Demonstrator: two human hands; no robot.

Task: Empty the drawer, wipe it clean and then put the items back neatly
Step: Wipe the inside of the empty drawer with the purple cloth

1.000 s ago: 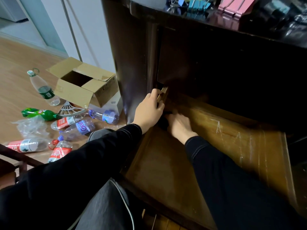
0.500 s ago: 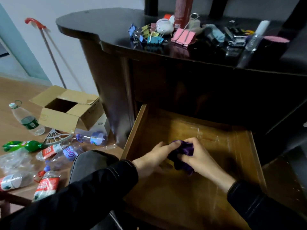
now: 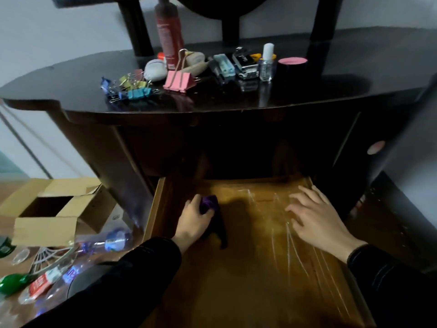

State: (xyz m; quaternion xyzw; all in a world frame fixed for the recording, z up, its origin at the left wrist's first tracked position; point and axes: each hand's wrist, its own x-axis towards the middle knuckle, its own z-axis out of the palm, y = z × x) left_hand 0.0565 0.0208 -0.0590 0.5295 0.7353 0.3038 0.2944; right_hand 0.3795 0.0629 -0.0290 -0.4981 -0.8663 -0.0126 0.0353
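The drawer [image 3: 236,287] stands pulled out toward the person, its long axis running from the near edge straight back under the worktop [image 3: 71,91]. Its bare wooden floor is marked with pale scratches that mostly follow that axis. Left of the drawer, on the floor, lie plastic bottles [image 3: 106,242], and a little farther back an open cardboard box [image 3: 47,216]. In the drawer's far half, close to its left wall, the left hand [image 3: 194,221] has its fingers curled round a bunched purple cloth [image 3: 209,203] and holds it down on the drawer floor. The wad shows no clear long axis, and whether the dark strip trailing from it toward the near edge is cloth or shadow cannot be told. Toward the drawer's right wall, level with the left hand, the right hand [image 3: 316,218] lies palm down with fingers spread and nearly straight, pointing at the drawer's back. It holds nothing. Above and beyond the drawer, the dark worktop carries a row of small things: a heap of coloured clips [image 3: 128,87] over the drawer's left side, a large pink clip [image 3: 179,81] beside them, a tall red can [image 3: 169,31] behind it, then a clear small bottle [image 3: 267,65] and a black roll [image 3: 292,67] with a pink top over the drawer's right side.
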